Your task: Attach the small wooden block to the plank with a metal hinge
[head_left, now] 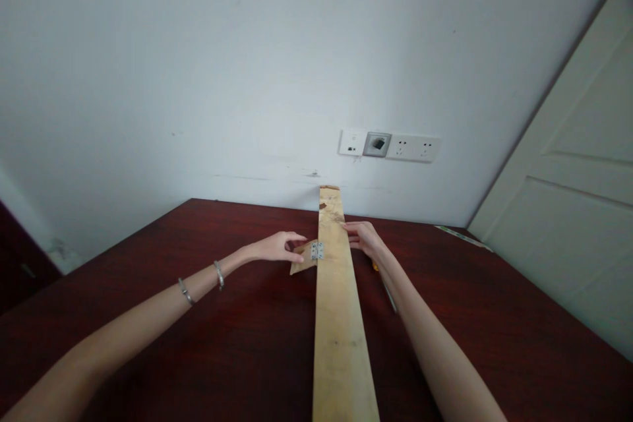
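L hand (277, 247): fingers clamped on small wood pc (302, 264), hinge (317, 250) btwn it & long board (340, 323) on dk red counter (198, 356). R hand (364, 237) at board's R edge; can't tell if fingers clamped. Far end nr wall (222, 79).

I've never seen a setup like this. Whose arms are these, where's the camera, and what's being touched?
No robot here: these are a person's two bare hands, filmed by a head-worn camera. A long wooden board runs over a dark red table. The left hand has its thumb on a small wood piece, joined to the board by a metal hinge; how firmly it holds is unclear. The right hand touches the board's edge. Beside the right forearm lies a thin tool, partly hidden.
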The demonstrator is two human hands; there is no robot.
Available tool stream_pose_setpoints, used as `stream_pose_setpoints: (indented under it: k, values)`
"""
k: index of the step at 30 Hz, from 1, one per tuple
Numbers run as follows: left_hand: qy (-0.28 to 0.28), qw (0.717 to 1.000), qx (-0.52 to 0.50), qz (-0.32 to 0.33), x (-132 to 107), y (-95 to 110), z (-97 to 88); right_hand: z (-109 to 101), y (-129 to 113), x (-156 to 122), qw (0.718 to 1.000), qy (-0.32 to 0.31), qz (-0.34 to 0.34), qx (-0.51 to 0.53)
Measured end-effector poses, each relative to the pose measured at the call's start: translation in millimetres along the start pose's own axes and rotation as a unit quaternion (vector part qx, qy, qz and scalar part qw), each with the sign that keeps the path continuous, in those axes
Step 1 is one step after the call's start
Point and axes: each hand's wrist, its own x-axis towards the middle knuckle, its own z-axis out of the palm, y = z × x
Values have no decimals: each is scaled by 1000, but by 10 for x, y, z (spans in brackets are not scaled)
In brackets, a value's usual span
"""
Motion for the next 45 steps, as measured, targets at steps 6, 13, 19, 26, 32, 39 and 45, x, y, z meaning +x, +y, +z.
stream_pose_setpoints:
  k: [6, 13, 19, 26, 32, 39, 45]
  values:
    - [-2, 994, 105, 34, -188, -87, 99, 10, -14, -27, 1000, 4, 1, 0]
    - [32, 990, 124, 53, -263, -37, 152, 12, -12, -25, 1000, -3, 2, -2]
    - [60, 989, 104, 92, -270, 169, -80, 31, -30, -63, 1000, 3, 1, -8]
    - [63, 990, 28, 124, 58, 670, -89, 35, -15, -34, 1000, 3, -4, -10]
    - [4, 996, 16, 91, 350, 969, 188, 42, 4, 10, 1000, -7, -5, -15]
    - [-29, 989, 72, 130, 568, 1012, 432, 43, 36, 23, 999, -18, -29, -15]
    - [-49, 971, 153, 177, 613, 1033, 515, 51, 36, 22, 999, 4, -31, -9]
